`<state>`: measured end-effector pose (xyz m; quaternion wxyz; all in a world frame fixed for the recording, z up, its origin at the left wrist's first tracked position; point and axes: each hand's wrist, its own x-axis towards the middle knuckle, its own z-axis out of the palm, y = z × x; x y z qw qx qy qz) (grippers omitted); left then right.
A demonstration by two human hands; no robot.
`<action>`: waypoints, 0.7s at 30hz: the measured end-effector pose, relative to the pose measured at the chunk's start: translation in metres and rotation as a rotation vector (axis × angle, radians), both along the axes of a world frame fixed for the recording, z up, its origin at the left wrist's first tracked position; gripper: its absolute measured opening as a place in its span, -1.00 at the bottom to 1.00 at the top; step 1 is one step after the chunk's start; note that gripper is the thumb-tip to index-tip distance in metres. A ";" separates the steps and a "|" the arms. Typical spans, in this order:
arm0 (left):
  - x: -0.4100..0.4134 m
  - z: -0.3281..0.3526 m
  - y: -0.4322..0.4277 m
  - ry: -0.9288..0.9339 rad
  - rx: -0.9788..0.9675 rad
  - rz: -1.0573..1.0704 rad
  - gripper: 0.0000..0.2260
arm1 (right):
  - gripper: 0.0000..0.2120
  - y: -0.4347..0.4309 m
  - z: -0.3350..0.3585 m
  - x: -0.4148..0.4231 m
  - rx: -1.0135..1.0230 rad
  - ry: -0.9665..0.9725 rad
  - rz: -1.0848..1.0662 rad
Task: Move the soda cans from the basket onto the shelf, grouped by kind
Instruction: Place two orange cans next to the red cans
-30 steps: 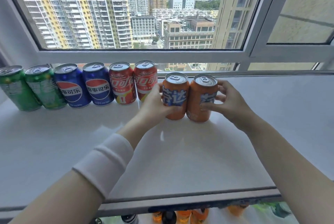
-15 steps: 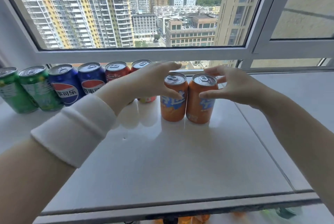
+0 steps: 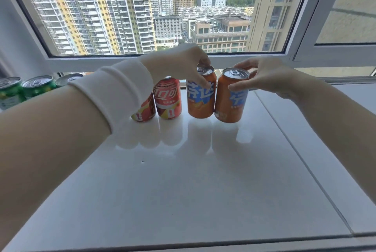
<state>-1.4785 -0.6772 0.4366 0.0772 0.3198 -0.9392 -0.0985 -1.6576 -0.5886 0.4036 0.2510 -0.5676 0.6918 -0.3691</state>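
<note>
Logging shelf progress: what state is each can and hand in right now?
Left orange can: upright on shelf, gripped by left hand.
Right orange can: on shelf, gripped by right hand.
Red cans: upright on shelf.
Green cans: upright on shelf.

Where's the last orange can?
Head view: the right orange can is at the row's right end on the shelf, beside the left orange can, gripped by the right hand.
</note>
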 end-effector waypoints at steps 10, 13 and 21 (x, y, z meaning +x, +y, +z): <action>-0.010 -0.014 -0.025 -0.080 -0.042 0.051 -0.43 | -0.35 -0.033 -0.006 -0.002 0.012 -0.017 -0.002; -0.009 -0.013 -0.026 -0.078 -0.040 0.056 -0.42 | -0.35 -0.037 -0.007 -0.004 0.015 -0.009 0.000; -0.005 -0.013 -0.030 -0.096 -0.046 0.066 -0.38 | -0.33 -0.045 -0.009 -0.002 0.027 -0.006 0.020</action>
